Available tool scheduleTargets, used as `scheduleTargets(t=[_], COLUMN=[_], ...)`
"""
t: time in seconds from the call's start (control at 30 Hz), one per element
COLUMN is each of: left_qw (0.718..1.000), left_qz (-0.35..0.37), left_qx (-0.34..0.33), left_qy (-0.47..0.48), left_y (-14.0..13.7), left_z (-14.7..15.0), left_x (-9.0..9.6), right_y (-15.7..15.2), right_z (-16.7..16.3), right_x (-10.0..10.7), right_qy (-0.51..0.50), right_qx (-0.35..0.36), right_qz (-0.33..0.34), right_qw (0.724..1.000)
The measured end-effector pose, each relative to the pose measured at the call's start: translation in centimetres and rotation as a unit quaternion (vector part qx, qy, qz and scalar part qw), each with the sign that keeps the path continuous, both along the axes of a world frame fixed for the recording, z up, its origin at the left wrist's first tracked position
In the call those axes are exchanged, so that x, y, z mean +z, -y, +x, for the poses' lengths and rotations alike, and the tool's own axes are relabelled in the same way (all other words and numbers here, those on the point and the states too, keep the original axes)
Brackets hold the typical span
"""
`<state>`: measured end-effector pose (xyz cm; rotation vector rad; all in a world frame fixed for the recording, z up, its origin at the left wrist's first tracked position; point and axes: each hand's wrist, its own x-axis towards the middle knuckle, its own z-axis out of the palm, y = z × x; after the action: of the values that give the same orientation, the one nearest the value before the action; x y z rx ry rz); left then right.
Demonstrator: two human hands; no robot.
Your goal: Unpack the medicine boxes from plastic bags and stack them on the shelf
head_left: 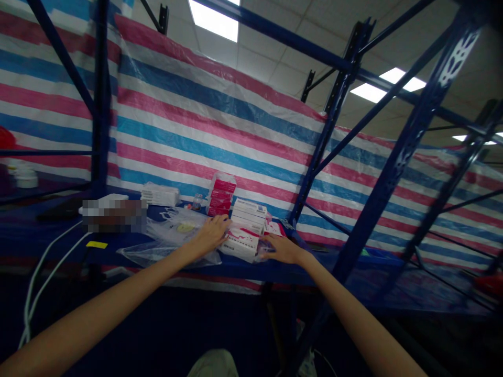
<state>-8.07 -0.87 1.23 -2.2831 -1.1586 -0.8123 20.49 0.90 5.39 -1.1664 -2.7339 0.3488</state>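
A white carton with pink-red print point(241, 242) lies at the shelf's front, between my two hands. My left hand point(214, 231) is at its left side, fingers bent over the edge. At the carton's right end, the fingers of my right hand point(283, 248) curl against it; clear plastic shows beneath them. Just behind are stacked white boxes point(248, 212) with dark print. A stack of red-and-white boxes point(222, 195) stands upright behind my left hand. Another red-and-white box point(275, 229) lies partly hidden behind my right hand.
Clear plastic bags point(168, 248) spread left of the carton. Farther left are white packs point(160, 194), a small jar point(197, 201), a yellow label point(96, 244) and white cables point(58, 262). Blue rack posts point(377, 157) rise at the right; a striped sheet point(220, 120) hangs behind.
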Motion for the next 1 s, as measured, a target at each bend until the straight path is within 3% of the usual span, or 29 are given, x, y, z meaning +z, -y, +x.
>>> scheduleTargets(t=[0.07,0.13,0.3,0.37,0.43,0.5,0.6,0.7,0.87,0.93,1.0], left_qw=[0.997,0.990,0.955,0.942,0.931,0.920,0.907,0.907,0.935,0.932,0.908], left_qz=[-0.049,-0.110,-0.216,-0.247,-0.283,-0.304,-0.288,-0.227,-0.149,-0.174,-0.233], left_qx=[0.027,0.004,-0.058,-0.066,-0.086,-0.125,-0.188,-0.228,-0.248,-0.257,-0.281], left_qy=[0.050,0.090,0.195,0.218,0.216,0.213,0.243,0.272,0.207,0.189,0.206], left_y=[-0.7,-1.3,-1.8,-1.7,-1.7,-2.1,-3.1,-4.0,-3.6,-3.6,-4.0], left_z=[-1.2,-2.0,-3.3,-3.8,-3.8,-3.3,-1.3,1.5,5.1,5.6,5.6], left_x=[0.1,0.4,3.2,4.8,6.1,6.8,6.6,5.6,4.9,4.6,3.7], right_y=[1.1,1.8,2.2,2.0,1.6,1.1,0.1,-1.2,-3.2,-3.6,-3.6], right_z=[1.0,1.7,2.8,3.2,3.2,2.5,-0.2,-4.2,-9.3,-10.0,-10.2], right_x=[0.1,0.2,2.3,3.8,4.9,5.0,2.9,-0.3,-3.8,-4.5,-4.9], right_qy=[0.060,0.102,0.066,0.006,-0.074,-0.180,-0.360,-0.447,-0.385,-0.382,-0.399], right_qx=[-0.003,-0.009,-0.031,-0.046,-0.046,-0.041,-0.038,-0.024,-0.027,-0.061,-0.095], right_qz=[0.043,0.065,0.103,0.079,0.004,-0.075,-0.130,-0.161,-0.049,-0.037,-0.028], right_qw=[0.997,0.993,0.992,0.996,0.996,0.980,0.923,0.880,0.921,0.922,0.912])
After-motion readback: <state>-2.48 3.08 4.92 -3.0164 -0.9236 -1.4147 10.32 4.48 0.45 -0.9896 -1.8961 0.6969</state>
